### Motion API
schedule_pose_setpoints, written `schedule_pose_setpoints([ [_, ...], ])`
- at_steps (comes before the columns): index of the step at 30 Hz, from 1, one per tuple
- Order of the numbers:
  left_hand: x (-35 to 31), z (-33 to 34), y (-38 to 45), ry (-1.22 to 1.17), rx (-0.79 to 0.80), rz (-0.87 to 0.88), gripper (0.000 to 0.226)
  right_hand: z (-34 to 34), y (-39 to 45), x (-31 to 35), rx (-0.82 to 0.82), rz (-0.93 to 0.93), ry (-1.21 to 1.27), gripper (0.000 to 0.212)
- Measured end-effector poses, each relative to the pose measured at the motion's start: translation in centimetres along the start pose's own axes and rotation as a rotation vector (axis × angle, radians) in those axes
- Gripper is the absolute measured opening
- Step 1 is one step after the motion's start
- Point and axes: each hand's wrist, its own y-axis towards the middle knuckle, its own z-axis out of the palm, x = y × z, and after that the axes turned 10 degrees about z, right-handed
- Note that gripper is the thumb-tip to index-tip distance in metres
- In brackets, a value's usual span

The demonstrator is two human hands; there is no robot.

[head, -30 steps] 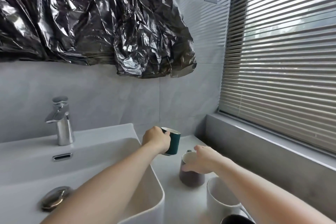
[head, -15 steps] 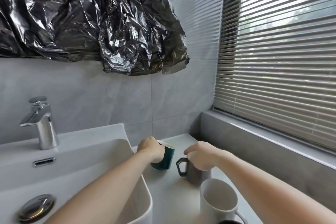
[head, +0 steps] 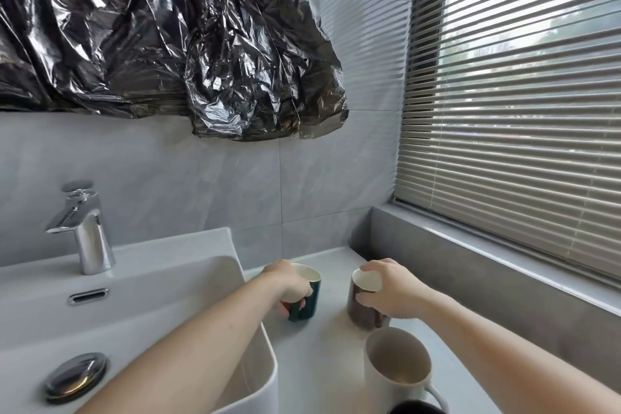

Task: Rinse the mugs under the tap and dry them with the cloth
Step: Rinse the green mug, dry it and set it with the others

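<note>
A dark green mug [head: 307, 299] with a white inside stands on the grey counter [head: 316, 353] right of the basin. My left hand [head: 287, 284] grips it by its side and handle. A dark brown mug [head: 361, 309] stands a little to its right, and my right hand [head: 391, 291] holds it at the rim and side. A white mug [head: 395, 376] stands nearer to me on the counter. The rim of a black mug [head: 415, 408] shows at the bottom edge. The chrome tap [head: 84, 228] is at the left, with no water running. No cloth is in view.
The white basin [head: 134, 279] has a chrome drain plug [head: 75, 373] and an overflow slot. Crumpled black plastic sheeting [head: 168, 37] hangs on the tiled wall above. A grey sill [head: 470, 265] and a window with slatted blinds run along the right.
My left hand has lowered the green mug onto the counter beside the basin. My right hand has turned the brown mug, so its handle no longer shows. The camera has shifted slightly.
</note>
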Motion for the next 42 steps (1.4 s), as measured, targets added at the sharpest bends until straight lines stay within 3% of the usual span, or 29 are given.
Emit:
schedule_pose_setpoints([
  [4, -0.2, -0.1, -1.1, 0.094, 0.054, -0.027, 0.035, 0.5, -0.1, -0.3, -0.047, 0.045, -0.019, 0.059],
  [10, -0.8, 0.0, -2.0, 0.35, 0.122, -0.019, 0.019, 0.2, -0.2, -1.0, -0.073, 0.073, 0.045, 0.039],
  [15, -1.8, -0.3, -3.1, 0.618, -0.01, 0.124, 0.009, -0.6, -0.5, -1.4, -0.114, 0.112, 0.024, 0.056],
  [17, -2.2, -0.8, -3.3, 0.707, -0.115, 0.222, 0.008, -0.9, -0.5, -1.4, -0.074, 0.177, 0.088, 0.06],
  [19, -2.4, -1.1, -3.1, 0.782, -0.097, 0.29, 0.018, -0.7, -0.5, -1.4, 0.01, 0.213, 0.187, 0.062],
  [23, -1.1, -0.9, -1.6, 0.782, 0.107, 0.296, 0.006, 0.2, 0.5, -0.9, 0.014, 0.198, 0.256, 0.063],
  [27, -0.5, -1.7, 0.3, 0.715, 0.083, 0.278, 0.015, 1.2, 2.3, 0.7, 0.047, 0.178, 0.335, 0.062],
  [32, 1.0, -2.4, 2.5, 0.707, 0.023, 0.21, 0.004, 2.4, 5.4, 3.7, 0.09, 0.152, 0.302, 0.065],
  [36, 2.4, -2.6, 4.0, 0.814, -0.051, 0.16, 0.036, 3.6, 7.8, 7.3, 0.108, 0.134, 0.203, 0.057],
  [42, 3.5, -2.7, 5.7, 0.961, -0.125, 0.137, 0.045, 5.4, 10.6, 11.5, 0.117, 0.141, 0.157, 0.045],
])
